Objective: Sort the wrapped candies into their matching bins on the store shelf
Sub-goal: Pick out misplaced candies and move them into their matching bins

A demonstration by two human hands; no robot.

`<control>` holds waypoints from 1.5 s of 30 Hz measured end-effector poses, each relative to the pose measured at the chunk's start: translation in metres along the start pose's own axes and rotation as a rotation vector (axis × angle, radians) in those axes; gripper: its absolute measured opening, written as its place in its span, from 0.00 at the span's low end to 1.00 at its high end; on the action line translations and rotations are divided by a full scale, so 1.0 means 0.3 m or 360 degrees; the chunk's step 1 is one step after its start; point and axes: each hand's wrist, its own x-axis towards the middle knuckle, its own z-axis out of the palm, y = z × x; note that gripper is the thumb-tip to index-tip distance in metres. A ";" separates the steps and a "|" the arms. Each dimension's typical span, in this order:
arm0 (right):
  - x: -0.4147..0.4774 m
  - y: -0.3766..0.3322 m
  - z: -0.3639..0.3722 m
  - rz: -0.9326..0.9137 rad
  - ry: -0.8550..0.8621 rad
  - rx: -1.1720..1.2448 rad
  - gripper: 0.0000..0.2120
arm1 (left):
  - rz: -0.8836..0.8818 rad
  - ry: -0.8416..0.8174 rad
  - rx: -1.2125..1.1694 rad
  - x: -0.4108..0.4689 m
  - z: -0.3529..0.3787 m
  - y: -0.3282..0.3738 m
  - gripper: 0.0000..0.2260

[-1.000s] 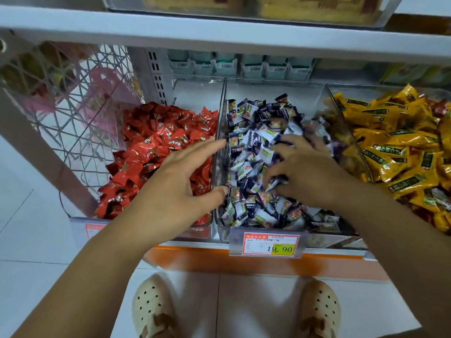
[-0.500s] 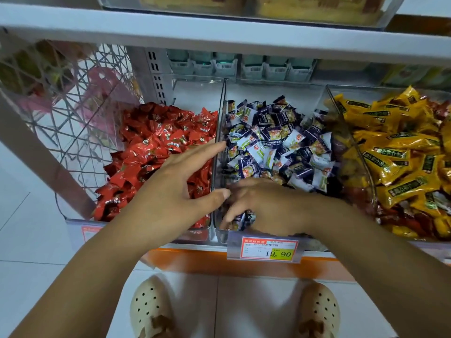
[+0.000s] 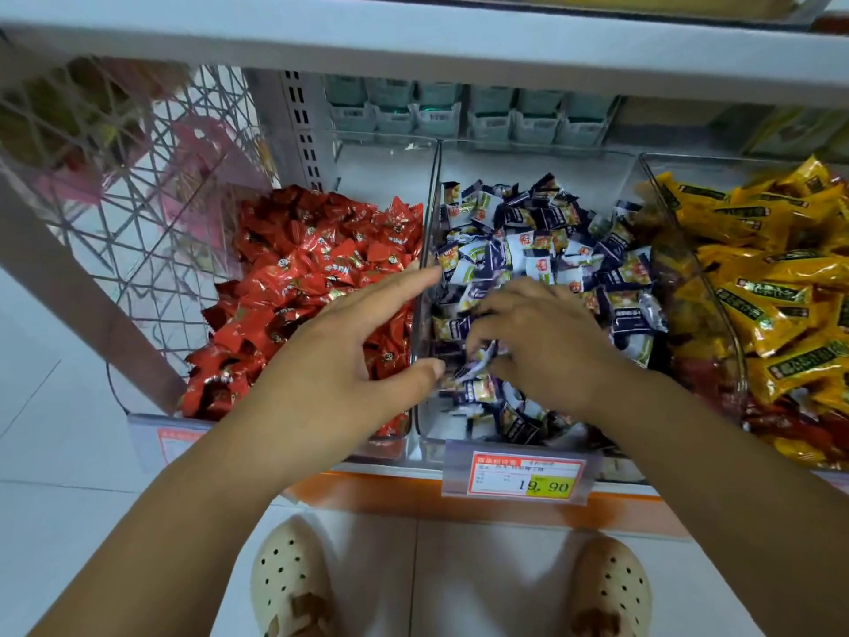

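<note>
Three clear bins stand side by side on the shelf. Red wrapped candies (image 3: 317, 264) fill the left bin, purple-and-white candies (image 3: 537, 236) the middle bin (image 3: 427, 250), yellow packets (image 3: 762, 278) the right one. My left hand (image 3: 349, 360) hovers over the red bin's right side, fingers straight, its thumb and forefinger at the clear wall between the bins. My right hand (image 3: 542, 342) lies in the middle bin with its fingers curled round a few purple-and-white candies (image 3: 478, 360).
A price tag (image 3: 523, 473) reading 19.90 hangs on the shelf's front edge. A white shelf board (image 3: 413, 48) runs overhead. A white wire side panel (image 3: 151, 200) closes the left end. Below are the tiled floor and two cream clogs (image 3: 294, 586).
My right hand has moved back from the bin's front edge toward its middle and now curls over candies. My left hand has hardly moved.
</note>
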 end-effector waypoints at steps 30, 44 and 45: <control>-0.049 0.002 -0.011 0.0305 -0.0214 0.0130 0.33 | -0.0083 -0.0027 -0.0123 0.002 -0.008 0.027 0.28; -0.069 0.077 -0.165 0.0732 0.0307 0.1136 0.27 | -0.0159 -0.0076 -0.0140 0.004 -0.023 0.032 0.28; -0.069 0.065 -0.172 0.0726 0.0359 0.1145 0.29 | -0.0162 -0.0077 -0.0146 0.004 -0.023 0.032 0.29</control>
